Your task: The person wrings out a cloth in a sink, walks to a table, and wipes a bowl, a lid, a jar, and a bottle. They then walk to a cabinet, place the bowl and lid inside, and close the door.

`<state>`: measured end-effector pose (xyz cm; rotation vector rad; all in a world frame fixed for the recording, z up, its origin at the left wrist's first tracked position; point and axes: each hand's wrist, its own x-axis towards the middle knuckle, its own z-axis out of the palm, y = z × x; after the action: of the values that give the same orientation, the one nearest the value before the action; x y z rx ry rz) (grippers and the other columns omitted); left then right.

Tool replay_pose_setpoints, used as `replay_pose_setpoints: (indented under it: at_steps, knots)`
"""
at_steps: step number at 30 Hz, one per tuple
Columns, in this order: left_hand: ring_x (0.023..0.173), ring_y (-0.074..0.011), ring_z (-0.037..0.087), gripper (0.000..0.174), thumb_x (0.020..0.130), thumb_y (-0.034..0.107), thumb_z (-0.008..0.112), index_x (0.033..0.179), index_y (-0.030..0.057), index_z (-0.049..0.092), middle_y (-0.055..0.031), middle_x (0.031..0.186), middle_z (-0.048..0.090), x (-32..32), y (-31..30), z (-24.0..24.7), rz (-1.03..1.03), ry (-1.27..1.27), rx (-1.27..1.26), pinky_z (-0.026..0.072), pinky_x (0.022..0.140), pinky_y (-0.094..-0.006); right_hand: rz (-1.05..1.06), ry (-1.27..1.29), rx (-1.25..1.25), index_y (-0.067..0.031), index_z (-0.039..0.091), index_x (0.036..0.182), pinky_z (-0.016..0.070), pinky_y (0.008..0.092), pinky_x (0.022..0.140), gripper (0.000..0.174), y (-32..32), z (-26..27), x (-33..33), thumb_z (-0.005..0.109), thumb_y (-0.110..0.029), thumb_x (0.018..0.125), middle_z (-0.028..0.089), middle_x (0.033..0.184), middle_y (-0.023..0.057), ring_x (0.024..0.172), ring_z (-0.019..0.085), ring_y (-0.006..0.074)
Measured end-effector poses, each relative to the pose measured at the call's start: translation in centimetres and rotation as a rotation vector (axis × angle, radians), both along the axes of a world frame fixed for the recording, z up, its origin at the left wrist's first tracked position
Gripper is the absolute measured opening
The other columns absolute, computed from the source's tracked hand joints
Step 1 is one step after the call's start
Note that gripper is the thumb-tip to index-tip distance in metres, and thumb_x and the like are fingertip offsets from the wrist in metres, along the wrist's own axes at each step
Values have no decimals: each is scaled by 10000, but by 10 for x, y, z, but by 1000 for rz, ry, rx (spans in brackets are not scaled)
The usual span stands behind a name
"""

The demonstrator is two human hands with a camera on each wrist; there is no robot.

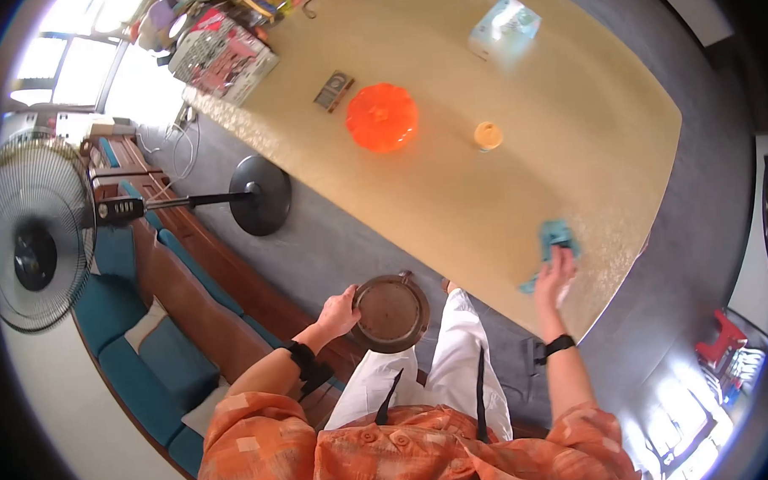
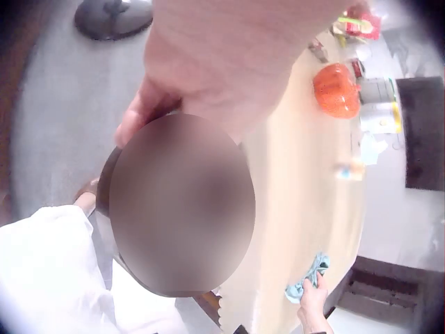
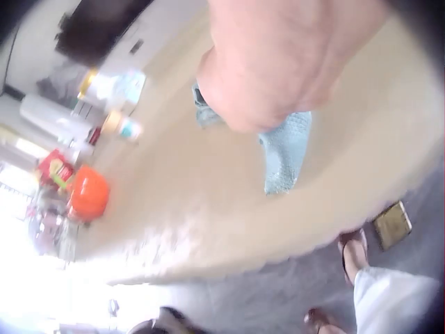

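My left hand (image 1: 339,313) grips the edge of a round brown dish (image 1: 390,314) with a raised rim and a small lug, held over my lap beside the table. In the left wrist view the dish (image 2: 182,209) is blurred, and the fingers behind it are partly hidden. At the near right part of the table (image 1: 433,204), my right hand (image 1: 555,278) holds a crumpled teal cloth (image 1: 556,232) against the tabletop. The cloth (image 3: 286,156) sticks out on both sides of the fist in the right wrist view.
An orange pumpkin-shaped container (image 1: 382,117), a small orange-lidded jar (image 1: 488,136), a dark patterned box (image 1: 334,90) and a pale blue-white packet (image 1: 505,28) stand on the table. Left are a standing fan (image 1: 37,235) and a wooden sofa with teal cushions (image 1: 135,380).
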<state>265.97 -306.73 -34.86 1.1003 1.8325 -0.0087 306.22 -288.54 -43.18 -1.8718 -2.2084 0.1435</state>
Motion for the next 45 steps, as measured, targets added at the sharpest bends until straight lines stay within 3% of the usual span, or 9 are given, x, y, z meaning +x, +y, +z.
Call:
replay_pose_setpoints:
  at_steps: [10,20,29,33,35,38,40,42,45]
  knots:
    - [861,-423,565,412,687,115,519,1080,4,469,-271,857,593,6,8,7,74,-69,51,452,768,-478,434,719,-761,-43,645,885,455,349,808,272,-77,116,-155,510,10,655,605,894,117,871,570,260]
    - [781,-425,591,300,722,110,518,985,-25,464,-277,764,588,107,146,-4,-59,-174,204,477,652,-487,-311,705,-665,49,593,991,451,240,712,285,-29,225,-14,547,31,711,608,886,49,784,554,105]
    - [789,-442,573,303,789,110,485,1046,-25,399,-294,799,579,164,215,-27,3,-311,237,463,694,-487,-427,950,-868,36,585,1009,458,218,698,286,1,230,-14,558,37,724,615,888,39,763,566,95]
    - [828,-388,576,419,784,268,585,1056,-11,431,-275,946,560,120,218,-5,-330,-401,157,466,702,-446,-374,1029,-944,36,585,1010,461,214,678,282,23,222,-39,563,49,728,618,872,35,744,565,84]
    - [786,-341,582,397,782,316,592,1002,5,479,-242,964,564,78,184,-101,-374,-651,24,473,665,-405,-354,1038,-994,38,585,1011,464,215,672,283,35,227,-52,566,51,729,618,869,36,739,567,85]
    - [656,-239,577,250,744,299,569,762,50,585,-129,736,608,-47,213,-51,-497,-556,48,464,572,-375,-322,1043,-1053,35,593,1003,464,211,655,270,44,225,-72,571,50,735,618,853,37,724,561,79]
    - [819,-272,604,260,748,266,527,920,91,613,-119,900,620,-108,248,-3,-228,125,24,491,684,-359,-311,1039,-1060,31,603,995,461,206,644,256,51,223,-89,574,46,741,616,840,36,714,555,72]
    - [939,-290,560,385,735,270,596,1072,91,541,-144,1055,551,-139,275,21,117,395,302,490,734,-378,-309,1022,-1088,27,605,996,465,218,662,257,56,225,-109,571,45,742,616,840,32,733,559,78]
    - [966,-315,520,516,708,261,664,1149,74,472,-161,1077,498,-154,320,14,83,483,354,485,736,-401,-296,1022,-1071,36,592,996,476,224,670,264,66,222,-139,576,52,733,619,870,46,746,576,94]
